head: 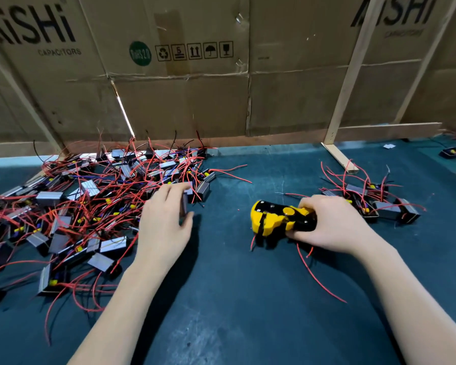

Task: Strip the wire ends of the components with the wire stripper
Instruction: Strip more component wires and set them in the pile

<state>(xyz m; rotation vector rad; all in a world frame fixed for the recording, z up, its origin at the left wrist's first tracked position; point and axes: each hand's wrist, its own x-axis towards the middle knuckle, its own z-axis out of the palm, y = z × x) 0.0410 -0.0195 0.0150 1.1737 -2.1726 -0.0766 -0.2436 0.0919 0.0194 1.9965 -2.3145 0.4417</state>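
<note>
Head view: right hand (332, 222) grips wire stripper (279, 218); mat (234, 299) between piles.

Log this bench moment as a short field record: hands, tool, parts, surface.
left hand: reaching into the big pile, fingers curled round a grey component
right hand: grips the wire stripper, yellow and black, low over the mat
big pile: grey components with red wires, on the left
small pile: same parts, on the right behind the right hand
loose red wire: on the mat below the stripper
surface: dark green mat
backdrop: cardboard wall
</note>
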